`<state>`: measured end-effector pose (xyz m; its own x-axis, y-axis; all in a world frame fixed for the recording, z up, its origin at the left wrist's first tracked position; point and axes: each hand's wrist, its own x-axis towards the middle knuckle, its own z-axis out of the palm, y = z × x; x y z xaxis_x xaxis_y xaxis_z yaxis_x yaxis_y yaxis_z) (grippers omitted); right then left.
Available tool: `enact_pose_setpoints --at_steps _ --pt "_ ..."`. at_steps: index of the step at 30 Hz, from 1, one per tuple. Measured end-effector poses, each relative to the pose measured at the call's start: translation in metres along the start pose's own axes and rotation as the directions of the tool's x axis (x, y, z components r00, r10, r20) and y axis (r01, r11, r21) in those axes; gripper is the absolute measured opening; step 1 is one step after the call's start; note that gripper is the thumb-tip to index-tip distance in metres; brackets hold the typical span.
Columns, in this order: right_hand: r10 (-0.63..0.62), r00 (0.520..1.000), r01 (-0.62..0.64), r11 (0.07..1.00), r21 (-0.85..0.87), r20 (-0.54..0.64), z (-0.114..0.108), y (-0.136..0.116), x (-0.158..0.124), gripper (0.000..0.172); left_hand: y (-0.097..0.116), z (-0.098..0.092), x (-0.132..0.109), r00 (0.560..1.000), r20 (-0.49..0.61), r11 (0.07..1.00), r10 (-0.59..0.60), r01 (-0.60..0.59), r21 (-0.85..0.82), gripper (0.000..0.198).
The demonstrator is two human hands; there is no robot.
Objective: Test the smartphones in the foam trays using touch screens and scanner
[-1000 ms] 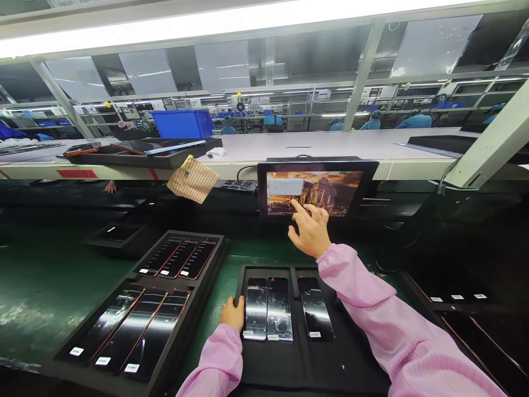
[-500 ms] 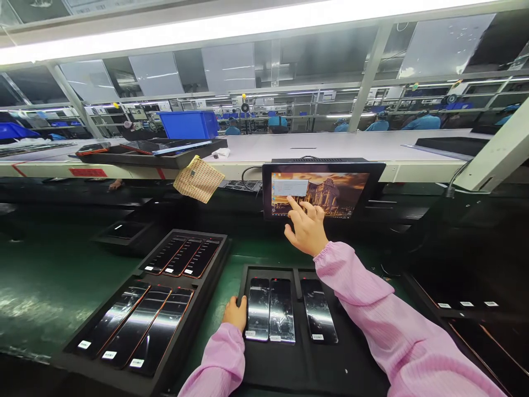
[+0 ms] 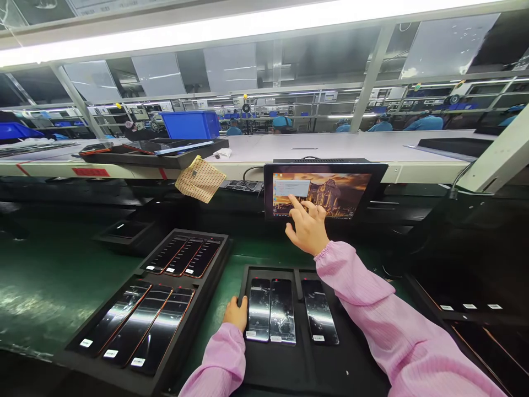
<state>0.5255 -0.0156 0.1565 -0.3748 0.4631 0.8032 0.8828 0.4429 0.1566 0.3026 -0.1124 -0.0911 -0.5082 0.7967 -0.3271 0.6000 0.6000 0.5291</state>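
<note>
My left hand (image 3: 236, 314) grips the left rim of a black foam tray (image 3: 285, 366), thumb over the edge, its other fingers partly hidden. Two smartphones (image 3: 282, 314) lie side by side in the left part of this tray, and another smartphone (image 3: 320, 313) sits right of the divider. All are dark-screened with a small white label at the lower end. My right hand (image 3: 309, 230) is raised to a touchscreen monitor (image 3: 347, 193), empty, with the index finger stretched out at the lower edge of a pale window. Whether the fingertip touches the glass I cannot tell.
On the left a second black tray (image 3: 201, 288) holds several orange-edged phones. More phones lie in a dark tray (image 3: 467, 317) at far right. A perforated yellowish sheet (image 3: 200, 179) hangs from the shelf edge, near a blue bin (image 3: 190, 125). Co-workers in blue (image 3: 425, 122) sit beyond.
The view has shifted very slightly. Both hands keep their places, the left on the tray rim and the right index finger at the monitor's window.
</note>
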Motion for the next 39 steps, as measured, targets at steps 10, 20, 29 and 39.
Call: enact_pose_setpoints --at_steps 10,20,29,39 --pt "-0.018 1.000 0.018 0.999 0.031 -0.016 0.002 0.001 -0.004 0.009 0.001 -0.001 -0.001 1.000 -0.003 1.000 -0.002 0.002 -0.007 0.049" --pt "-0.035 0.999 0.035 0.999 0.025 0.003 0.005 0.006 -0.016 0.007 0.001 -0.001 -0.002 1.000 -0.024 1.000 0.003 -0.004 -0.029 0.044" --pt "-0.020 1.000 0.021 0.999 0.044 -0.016 0.009 0.015 -0.037 0.005 0.001 -0.001 -0.003 1.000 -0.022 0.999 0.007 -0.007 -0.035 0.048" --pt "-0.129 0.985 0.119 0.989 0.087 0.117 0.014 0.002 -0.043 0.008 0.000 0.001 0.000 1.000 -0.018 1.000 -0.001 0.001 -0.007 0.047"
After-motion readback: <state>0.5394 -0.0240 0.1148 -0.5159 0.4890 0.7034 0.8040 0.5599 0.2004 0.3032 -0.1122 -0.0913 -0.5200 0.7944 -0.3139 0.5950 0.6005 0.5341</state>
